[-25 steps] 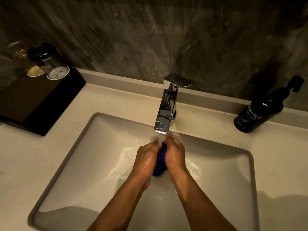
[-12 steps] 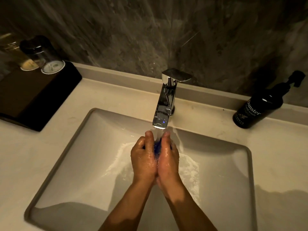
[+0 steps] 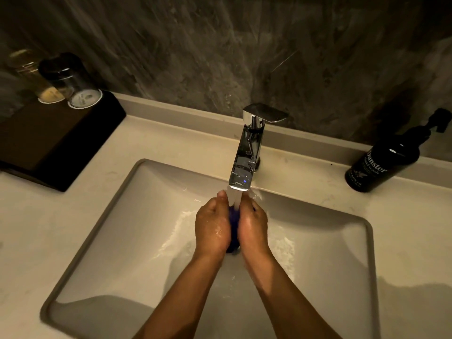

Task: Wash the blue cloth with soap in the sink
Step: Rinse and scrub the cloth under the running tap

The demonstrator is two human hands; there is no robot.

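Observation:
The blue cloth (image 3: 234,227) is bunched into a small wad, pressed between my left hand (image 3: 212,225) and my right hand (image 3: 253,225) over the white sink (image 3: 127,236). Only a narrow strip of blue shows between the palms. Both hands are wet and closed on the cloth. Water runs from the chrome tap (image 3: 247,155) straight down onto the cloth and my fingertips. A black hand-wash pump bottle (image 3: 384,160) stands on the counter at the right.
A dark tray (image 3: 53,143) at the back left of the counter carries two upturned glasses (image 3: 73,81). A dark marbled wall rises behind the tap. Water spreads across the sink floor around my hands.
My hands have slid against each other around the cloth; a strip of blue shows lower between the palms again. The view has shifted a little.

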